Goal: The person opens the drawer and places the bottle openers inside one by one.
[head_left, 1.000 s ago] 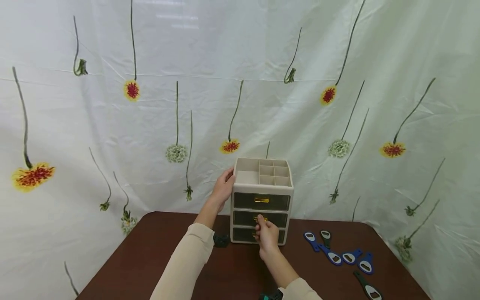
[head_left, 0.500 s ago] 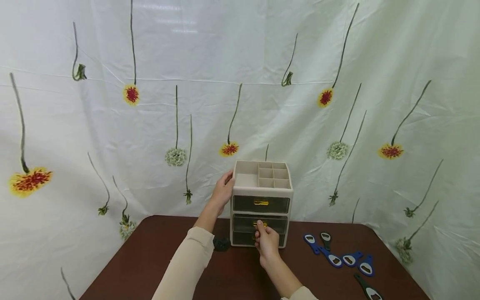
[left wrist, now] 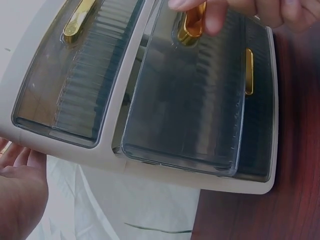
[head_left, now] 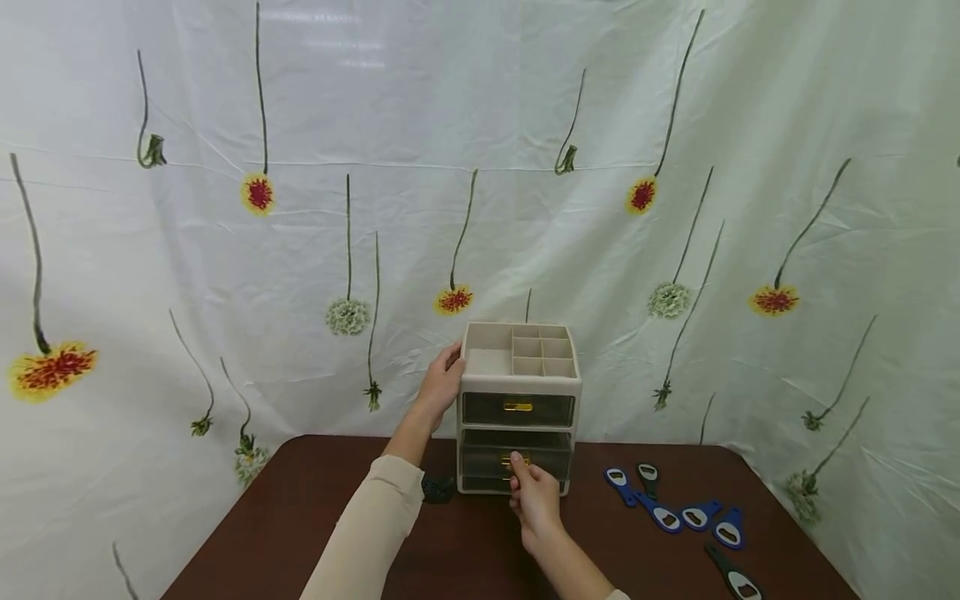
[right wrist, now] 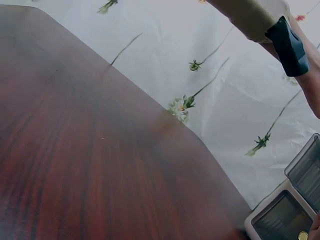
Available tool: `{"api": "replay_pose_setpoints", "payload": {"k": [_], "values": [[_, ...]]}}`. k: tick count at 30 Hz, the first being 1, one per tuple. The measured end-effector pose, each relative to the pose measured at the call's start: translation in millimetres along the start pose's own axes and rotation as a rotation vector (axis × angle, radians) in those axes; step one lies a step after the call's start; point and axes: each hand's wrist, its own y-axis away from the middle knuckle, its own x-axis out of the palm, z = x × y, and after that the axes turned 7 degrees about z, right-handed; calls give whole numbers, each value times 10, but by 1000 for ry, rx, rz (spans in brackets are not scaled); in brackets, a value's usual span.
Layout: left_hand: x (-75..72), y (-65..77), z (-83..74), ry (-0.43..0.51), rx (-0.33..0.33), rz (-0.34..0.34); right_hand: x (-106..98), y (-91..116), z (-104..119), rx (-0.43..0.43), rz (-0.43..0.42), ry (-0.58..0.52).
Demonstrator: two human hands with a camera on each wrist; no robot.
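A cream desktop drawer organizer (head_left: 521, 385) stands at the back of the table, with three dark see-through drawers and gold handles. My left hand (head_left: 441, 387) rests along its left side, fingers extended against the wall. With thumb and fingers, my right hand (head_left: 537, 504) pinches the gold handle (left wrist: 191, 27) of the middle drawer (left wrist: 175, 105). That drawer juts out from the body, overhanging the bottom one. In the left wrist view, the top drawer (left wrist: 82, 75) and the bottom drawer (left wrist: 257, 120) sit flush. At the right wrist view's corner, the pulled-out drawer (right wrist: 307, 172) shows.
Several bottle openers, such as a blue bottle opener (head_left: 663, 518) and a dark green bottle opener (head_left: 733, 573), lie on the brown table (head_left: 330, 517) right of the organizer. Its top tray (head_left: 489, 360) has compartments. A flowered white curtain (head_left: 405, 125) hangs close behind.
The right hand has drawn the middle drawer outward, from nearly flush to clearly protruding. The left hand stays on the organizer's side. The head view has shifted slightly.
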Motion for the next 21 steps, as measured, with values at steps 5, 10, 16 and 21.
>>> {"api": "replay_pose_setpoints", "payload": {"k": [5,10,16,21], "values": [[6,0,25,-10,2,-5,-43,37,-39,16,17,28],[6,3,2,-5,16,-3,-48,108,-20,14,29,30],[-10,-7,17,7,15,2,-40,215,22,27,38,-8],[-9,-7,28,5,18,-5,-49,304,15,57,57,-14]]}}
